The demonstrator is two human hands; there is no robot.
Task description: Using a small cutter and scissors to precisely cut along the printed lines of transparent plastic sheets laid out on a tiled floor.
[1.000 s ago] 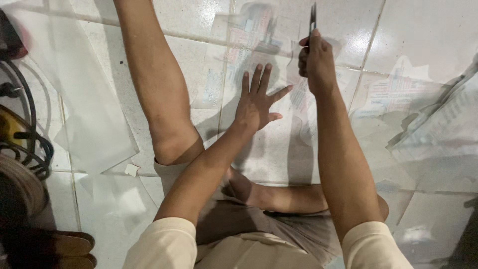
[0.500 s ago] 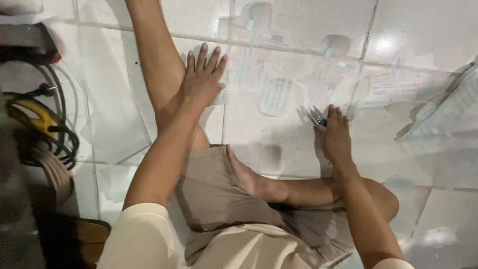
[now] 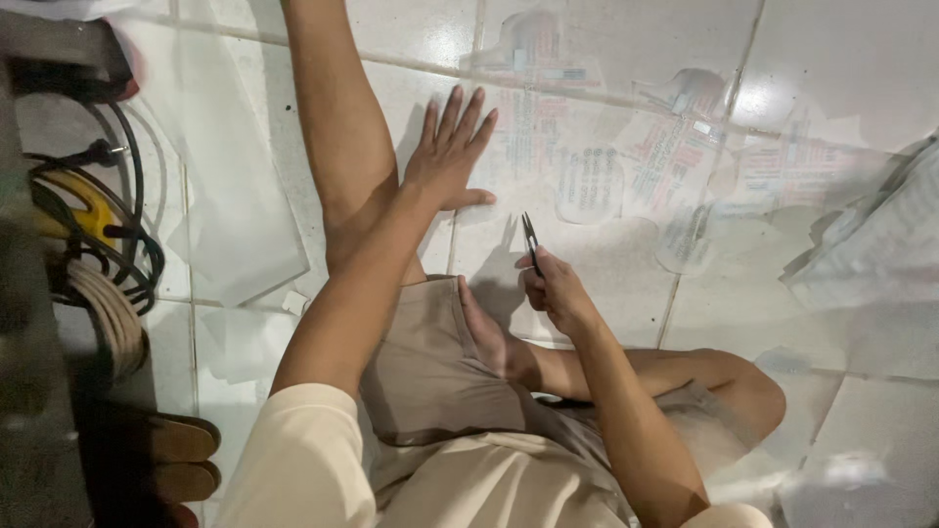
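I sit on a white tiled floor with one leg stretched out and the other folded. My left hand lies flat, fingers spread, on a clear plastic sheet with faint print that covers the tiles. My right hand grips a small pair of dark pliers, jaws pointing up and away, just above the sheet near my folded foot. The two hands are about a hand's width apart.
More crumpled clear plastic lies at the right. At the left are coiled black cables, a yellow tool, a coil of pale hose and brown sandals. Loose plastic pieces lie beside my outstretched leg.
My right hand with the pliers came down from far ahead to close by my folded leg. My left hand moved left and pressed flat on the sheet.
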